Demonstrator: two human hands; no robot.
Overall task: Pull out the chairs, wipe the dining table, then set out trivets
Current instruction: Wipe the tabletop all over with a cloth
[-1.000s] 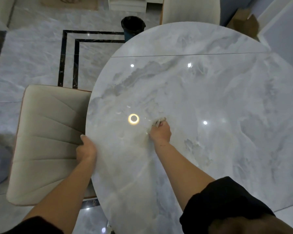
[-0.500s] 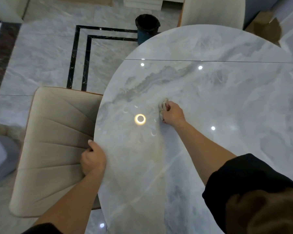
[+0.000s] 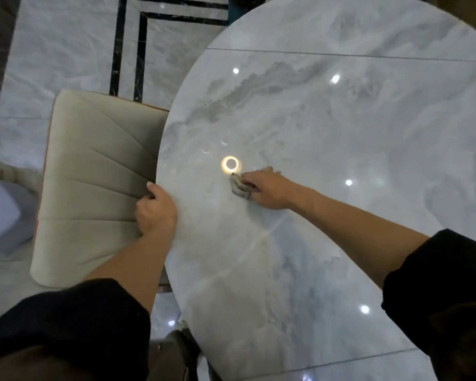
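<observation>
Floor: glossy pale marble-tile floor (image 3: pixel 66 56) with a black inlaid border, left of frame.
Table: grey-white marble-pattern oval dining table (image 3: pixel 355 166), polished and throwing back ceiling-light spots. Nothing on it but the hands and the rag.
Chair: cream upholstered chair with stitched seat panels (image 3: pixel 94 188) at the table's left edge. Most of the seat shows clear of the top, inner edge right at the rim.
Left hand: left hand (image 3: pixel 155 209) clamped on the table rim, thumb on top, fingers curled over the edge and out of sight. Looks like bracing.
Right hand: right hand (image 3: pixel 267 189) on the tabletop near the left side, fingers closed round the rag and pressing it flat to the surface.
Rag: small crumpled grey-beige cloth (image 3: pixel 239 188), poking out from under the right fingers, just beside a ring-shaped lamp reflection (image 3: pixel 230 164).
Progress: the one chair in view reads as pulled out. Other chairs can't be checked from here. Wiping is the step in hand, working the near-left zone. How much of the top is already clean I cannot tell, no visible wet track.
Left: the rest of the wipe, probably the far and right areas, then trivets. None in view.
</observation>
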